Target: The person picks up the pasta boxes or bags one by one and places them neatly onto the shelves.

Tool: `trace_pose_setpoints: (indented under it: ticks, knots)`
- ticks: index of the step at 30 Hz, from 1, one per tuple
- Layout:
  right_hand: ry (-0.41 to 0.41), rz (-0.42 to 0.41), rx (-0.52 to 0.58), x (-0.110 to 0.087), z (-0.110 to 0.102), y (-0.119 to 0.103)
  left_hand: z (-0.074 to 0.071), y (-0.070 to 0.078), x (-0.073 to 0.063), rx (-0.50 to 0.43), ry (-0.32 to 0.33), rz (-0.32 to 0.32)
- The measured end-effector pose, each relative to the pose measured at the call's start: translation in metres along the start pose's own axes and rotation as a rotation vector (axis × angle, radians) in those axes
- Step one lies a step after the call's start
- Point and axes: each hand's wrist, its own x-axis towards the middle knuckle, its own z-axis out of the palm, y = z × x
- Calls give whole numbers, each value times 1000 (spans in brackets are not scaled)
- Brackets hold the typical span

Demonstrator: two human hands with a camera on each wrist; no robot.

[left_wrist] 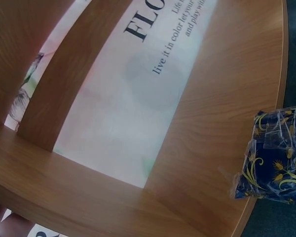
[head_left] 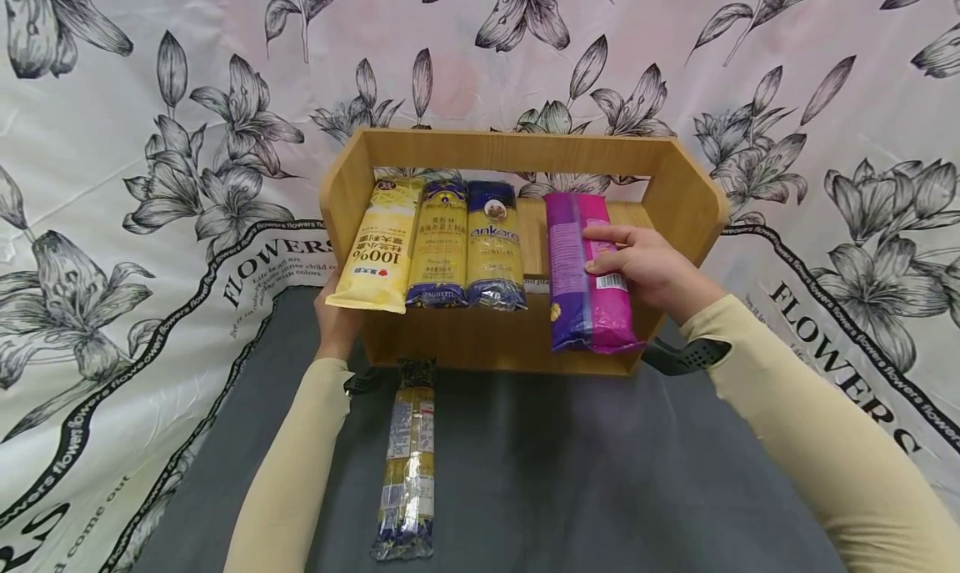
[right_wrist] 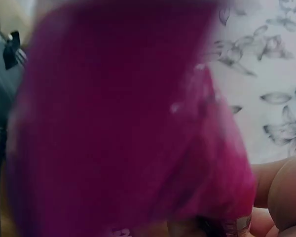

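My right hand (head_left: 652, 268) grips a pink and purple packet (head_left: 581, 281) by its right side, its fingers spread over the front near the barcode. This packet overlaps the right part of a wooden rack (head_left: 495, 339) in the head view, and its pink wrapper (right_wrist: 118, 118) fills most of the right wrist view. At the rack's left end is my left hand (head_left: 337, 323), most of its fingers hidden behind the side panel and a yellow pasta packet (head_left: 381, 248). In the left wrist view, fingertips (left_wrist: 15, 228) show beyond the panel's wooden edge.
Beside the yellow packet, a spaghetti packet (head_left: 438, 248) and a blue-topped pasta packet (head_left: 495, 248) lean in the rack. Another long pasta packet (head_left: 407, 473) lies on the dark grey tabletop (head_left: 570, 473) in front. Flower-printed cloth (head_left: 465, 81) hangs behind.
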Motion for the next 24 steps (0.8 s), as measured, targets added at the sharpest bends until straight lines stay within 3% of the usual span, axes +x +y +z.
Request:
trace_pose_setpoints:
  ticks: [10,19,24]
  knots:
    - [-26,-31,40,40,16,5,1,-1,0,29,-2,22]
    - [-55,-41,30,50,16,3,2,-2,1,-11,5,15]
    - [-36,-57,-31,54,17,5,2,-2,0,-52,-3,-12]
